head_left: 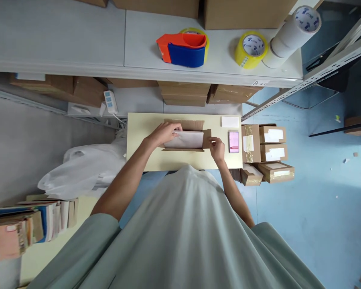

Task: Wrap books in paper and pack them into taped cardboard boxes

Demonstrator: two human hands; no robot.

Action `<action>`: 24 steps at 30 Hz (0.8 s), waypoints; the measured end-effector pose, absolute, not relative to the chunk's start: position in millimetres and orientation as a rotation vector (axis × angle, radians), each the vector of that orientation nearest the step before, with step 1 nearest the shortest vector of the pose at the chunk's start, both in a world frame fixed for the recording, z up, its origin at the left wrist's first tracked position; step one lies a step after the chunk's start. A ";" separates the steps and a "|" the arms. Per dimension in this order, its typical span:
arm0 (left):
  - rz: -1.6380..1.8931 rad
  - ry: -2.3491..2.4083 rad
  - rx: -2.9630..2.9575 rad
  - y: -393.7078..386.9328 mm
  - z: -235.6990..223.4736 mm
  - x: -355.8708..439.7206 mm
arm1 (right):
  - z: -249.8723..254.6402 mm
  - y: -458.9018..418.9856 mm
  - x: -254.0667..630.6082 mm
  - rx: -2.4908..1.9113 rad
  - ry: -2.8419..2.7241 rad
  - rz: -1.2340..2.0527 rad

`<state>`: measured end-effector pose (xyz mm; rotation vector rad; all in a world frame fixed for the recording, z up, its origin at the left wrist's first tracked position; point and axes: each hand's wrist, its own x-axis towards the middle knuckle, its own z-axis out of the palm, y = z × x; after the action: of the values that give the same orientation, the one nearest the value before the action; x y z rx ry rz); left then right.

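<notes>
Starting with the largest item, a grey shelf (78,40) spans the upper area, beyond the work table (144,160). 1 white plastic bag (81,164) lies left of the table, near a row of books and papers (48,220). At least 5 taped boxes (254,132) stand grouped at the table's right side.

On the table is 1 open cardboard box (183,150), its flaps spread. 1 white packet (188,139) lies in the box opening, lengthwise; whether it touches the bottom cannot be told. 1 red and blue tape dispenser (183,50) sits on the shelf, well apart from the box.

The left hand (167,133) has its fingers partly bent over the packet's left end; whether they pinch it cannot be told. The right hand (217,148) has thumb and forefinger brought together on the right flap (206,137).

1 phone (234,142), screen lit pink, lies just beside the right hand, with 1 white card (230,121) above it.
</notes>
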<state>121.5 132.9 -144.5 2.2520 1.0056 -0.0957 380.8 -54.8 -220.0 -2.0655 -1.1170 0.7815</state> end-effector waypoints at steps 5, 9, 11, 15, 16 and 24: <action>-0.147 1.092 2.167 125.4 -174.6 127.5 | -219.5 -56.9 377.2 -2.082 -1.121 0.731; -0.218 1.171 2.211 109.9 -197.7 133.5 | -216.3 -57.9 374.1 -2.076 -1.117 0.714; -0.228 1.214 2.232 101.8 -204.4 136.1 | -214.1 -57.5 372.7 -2.102 -1.112 0.711; -0.151 1.214 2.249 87.9 -205.5 133.3 | -210.0 -58.7 372.3 -2.129 -1.120 0.725; -0.104 1.208 2.248 84.1 -203.6 129.4 | -209.2 -59.8 372.8 -2.120 -1.120 0.732; 0.518 1.697 2.071 36.6 -190.4 66.5 | -200.6 -66.8 368.9 -2.034 -1.072 0.698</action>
<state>66.5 36.6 -190.4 2.0709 1.6968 0.5179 368.9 -66.8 -200.6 -2.0336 -1.0715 0.6976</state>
